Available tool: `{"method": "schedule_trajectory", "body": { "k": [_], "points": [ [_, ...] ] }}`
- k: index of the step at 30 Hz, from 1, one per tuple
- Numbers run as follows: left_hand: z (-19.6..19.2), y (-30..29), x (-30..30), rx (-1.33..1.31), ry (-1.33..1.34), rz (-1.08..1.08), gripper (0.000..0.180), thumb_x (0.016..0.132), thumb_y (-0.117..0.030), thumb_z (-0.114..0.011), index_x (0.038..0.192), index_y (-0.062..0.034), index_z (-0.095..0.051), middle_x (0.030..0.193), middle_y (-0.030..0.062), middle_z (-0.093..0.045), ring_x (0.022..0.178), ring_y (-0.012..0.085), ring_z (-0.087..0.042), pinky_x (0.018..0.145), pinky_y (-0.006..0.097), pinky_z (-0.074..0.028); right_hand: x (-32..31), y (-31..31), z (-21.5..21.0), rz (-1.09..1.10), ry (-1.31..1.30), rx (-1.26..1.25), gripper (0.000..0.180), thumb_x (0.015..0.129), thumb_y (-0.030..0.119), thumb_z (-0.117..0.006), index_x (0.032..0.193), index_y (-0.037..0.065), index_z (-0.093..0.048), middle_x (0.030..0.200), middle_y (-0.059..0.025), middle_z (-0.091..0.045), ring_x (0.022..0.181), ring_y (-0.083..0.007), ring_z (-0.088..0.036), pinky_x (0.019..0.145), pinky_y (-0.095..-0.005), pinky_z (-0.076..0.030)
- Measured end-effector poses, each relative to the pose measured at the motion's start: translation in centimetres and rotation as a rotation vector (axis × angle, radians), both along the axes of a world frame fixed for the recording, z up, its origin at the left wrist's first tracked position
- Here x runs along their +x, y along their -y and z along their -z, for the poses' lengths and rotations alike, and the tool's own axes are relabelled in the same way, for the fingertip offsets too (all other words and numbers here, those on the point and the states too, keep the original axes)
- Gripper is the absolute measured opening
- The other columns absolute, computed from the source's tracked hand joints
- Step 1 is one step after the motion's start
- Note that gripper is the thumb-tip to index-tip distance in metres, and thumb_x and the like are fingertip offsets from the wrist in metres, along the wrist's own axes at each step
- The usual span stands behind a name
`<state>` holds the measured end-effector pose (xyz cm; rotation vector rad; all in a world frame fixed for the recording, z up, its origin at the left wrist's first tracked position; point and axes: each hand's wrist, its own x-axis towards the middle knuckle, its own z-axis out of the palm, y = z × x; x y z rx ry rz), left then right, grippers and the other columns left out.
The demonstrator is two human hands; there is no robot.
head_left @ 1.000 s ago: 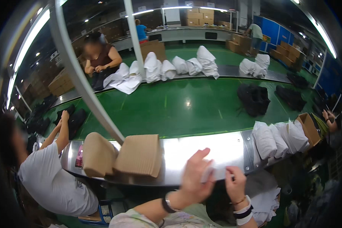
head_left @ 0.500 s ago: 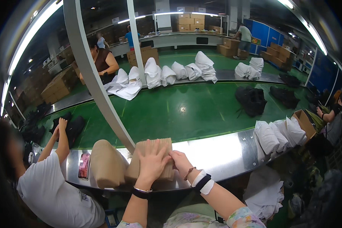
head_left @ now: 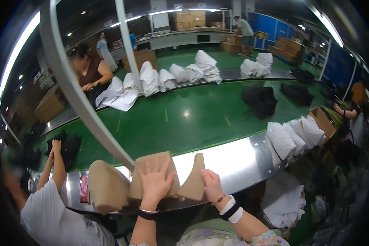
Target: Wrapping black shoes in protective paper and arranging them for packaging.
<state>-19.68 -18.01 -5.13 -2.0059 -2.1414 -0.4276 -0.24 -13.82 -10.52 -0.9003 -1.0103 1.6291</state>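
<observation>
My left hand (head_left: pixel 156 180) lies flat, fingers spread, on top of a stack of brown cardboard pieces (head_left: pixel 135 188) on the metal ledge (head_left: pixel 238 164). Just to its right, my right hand (head_left: pixel 213 185) pinches one brown cardboard piece (head_left: pixel 194 178) by its right edge. This piece has a curved side and a narrow top, and stands apart from the stack. A second brown stack (head_left: pixel 106 186), rounded at the top, sits left of my left hand.
A slanting grey post (head_left: pixel 90 106) rises behind the stacks. Beyond the ledge runs a green conveyor belt (head_left: pixel 172 123) with black shoes (head_left: pixel 259 101). White paper stacks (head_left: pixel 282 140) stand at right, a pink phone (head_left: pixel 84 188) at left. A co-worker's hands (head_left: pixel 55 147) hold a black shoe.
My right hand has drawn one cardboard piece off the stack to the right. My left hand stays on the stack. The view has shifted slightly.
</observation>
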Motion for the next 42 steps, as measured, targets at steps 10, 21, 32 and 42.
{"method": "schedule_trajectory", "body": {
  "k": [10, 21, 32, 42],
  "points": [
    [-2.8, 0.7, 8.9, 0.268, 0.783, 0.349, 0.052, 0.091, -0.023, -0.049, 0.135, -0.0004, -0.033, 0.14, 0.0164, -0.033, 0.131, 0.0296, -0.03, 0.106, 0.045, -0.021, 14.4, 0.7, -1.4, 0.143, -0.44, -0.226, 0.029, 0.097, 0.021, -0.038, 0.108, 0.0, -0.055, 0.099, -0.0064, -0.06, 0.09, -0.0133, -0.058, 0.081, -0.0274, -0.048],
    [5.3, 0.4, 28.8, -0.919, 1.931, 0.402, 0.024, 0.089, -0.009, -0.056, 0.109, 0.0029, -0.051, 0.105, 0.0089, -0.061, 0.093, 0.0154, -0.058, 0.085, 0.029, -0.045, 29.3, 7.6, 7.2, 0.677, 0.13, -0.252, 0.027, 0.094, 0.026, -0.046, 0.1, 0.003, -0.058, 0.089, -0.0028, -0.061, 0.079, -0.0085, -0.057, 0.062, -0.0222, -0.046],
    [14.1, -2.2, 32.8, -1.132, 1.734, 0.047, 0.026, 0.088, -0.012, -0.058, 0.108, 0.0047, -0.053, 0.103, 0.0111, -0.061, 0.09, 0.0159, -0.059, 0.081, 0.029, -0.047, 39.4, 8.4, 25.5, 0.578, 1.56, -0.375, 0.071, 0.077, 0.04, -0.062, 0.13, -0.001, -0.039, 0.142, -0.0247, -0.023, 0.133, -0.0424, -0.016, 0.104, -0.0512, -0.025],
    [17.2, -2.8, 34.2, -1.17, 1.527, -0.214, 0.036, 0.085, -0.022, -0.064, 0.105, 0.0061, -0.053, 0.097, 0.0116, -0.061, 0.084, 0.0168, -0.058, 0.076, 0.027, -0.046, 37.8, 6.7, 28.9, 0.476, 1.695, -0.219, 0.039, 0.081, 0.02, -0.05, 0.118, 0.017, -0.06, 0.145, -0.0121, -0.025, 0.137, -0.0309, -0.011, 0.101, -0.0615, -0.018]
  ]
}}
